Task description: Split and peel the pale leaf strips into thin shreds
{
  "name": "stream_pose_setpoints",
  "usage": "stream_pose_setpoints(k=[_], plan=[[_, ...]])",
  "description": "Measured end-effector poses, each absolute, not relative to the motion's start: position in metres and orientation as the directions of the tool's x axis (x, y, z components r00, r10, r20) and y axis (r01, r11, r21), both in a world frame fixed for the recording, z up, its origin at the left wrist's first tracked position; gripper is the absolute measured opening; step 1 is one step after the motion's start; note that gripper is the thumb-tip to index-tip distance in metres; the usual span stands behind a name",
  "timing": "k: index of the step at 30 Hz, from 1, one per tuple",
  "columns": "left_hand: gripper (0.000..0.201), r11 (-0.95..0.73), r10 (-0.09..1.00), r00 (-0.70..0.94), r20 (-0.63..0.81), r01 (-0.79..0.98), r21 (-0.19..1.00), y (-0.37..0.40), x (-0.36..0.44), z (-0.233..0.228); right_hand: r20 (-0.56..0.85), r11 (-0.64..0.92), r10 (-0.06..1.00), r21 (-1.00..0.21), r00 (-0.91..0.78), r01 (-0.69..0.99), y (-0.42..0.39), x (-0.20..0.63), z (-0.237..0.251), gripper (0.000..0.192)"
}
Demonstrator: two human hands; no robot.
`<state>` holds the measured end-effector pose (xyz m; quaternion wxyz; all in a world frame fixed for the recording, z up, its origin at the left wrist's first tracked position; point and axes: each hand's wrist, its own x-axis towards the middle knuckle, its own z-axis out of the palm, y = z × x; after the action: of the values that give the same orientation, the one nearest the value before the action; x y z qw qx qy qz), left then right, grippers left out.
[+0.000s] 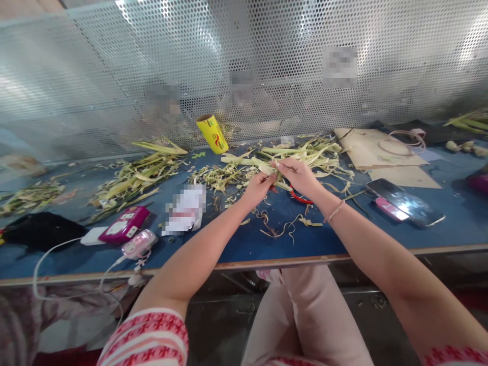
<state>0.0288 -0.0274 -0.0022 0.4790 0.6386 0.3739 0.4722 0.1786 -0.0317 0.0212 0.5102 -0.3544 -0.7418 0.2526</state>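
Observation:
My left hand (261,187) and my right hand (298,174) meet over the middle of the blue table. Between them is a flat, pale green plant stalk (263,166), pinched by the fingers of both hands. Just behind and to the right of my hands lies a heap of similar stalks and leaves (324,152). A curved red thing (302,197), perhaps a scissor handle, shows partly under my right hand. To the left of my hands, small chopped or torn green bits (219,178) are scattered. Thin curly strips (282,231) lie in front.
A yellow tube (212,134) stands tilted by the perforated metal screen (267,56). Left are another stalk pile (141,178), a purple box (125,225), a pink device (139,244) with a white cable and a white packet (185,211). Right are cardboard (371,147) and a phone (407,201).

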Motion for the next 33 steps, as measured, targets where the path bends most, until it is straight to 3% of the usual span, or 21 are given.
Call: stream_pose_setpoints(k=[9,14,20,28,33], plan=[[0.019,-0.175,0.941,0.269,0.204,-0.130,0.976,-0.024,0.031,-0.007,0.536,0.586,0.801,-0.794,-0.267,0.164,-0.031,0.176,0.017,0.029],[0.015,-0.091,0.947,0.277,0.163,-0.254,0.963,-0.028,0.033,-0.005,0.445,0.499,0.855,-0.846,-0.266,0.187,-0.031,0.176,0.016,0.022],[0.005,-0.038,0.950,0.275,0.150,-0.373,0.927,-0.029,0.031,-0.001,0.438,0.483,0.872,-0.845,-0.217,0.232,-0.030,0.176,0.017,0.014],[0.030,-0.104,0.933,0.306,0.189,-0.274,0.956,-0.032,0.031,-0.001,0.465,0.501,0.864,-0.831,-0.193,0.241,-0.022,0.177,0.009,0.013],[0.028,-0.168,0.923,0.306,0.233,-0.225,0.960,-0.029,0.029,-0.005,0.468,0.495,0.869,-0.824,-0.161,0.277,-0.023,0.177,0.010,0.013]])
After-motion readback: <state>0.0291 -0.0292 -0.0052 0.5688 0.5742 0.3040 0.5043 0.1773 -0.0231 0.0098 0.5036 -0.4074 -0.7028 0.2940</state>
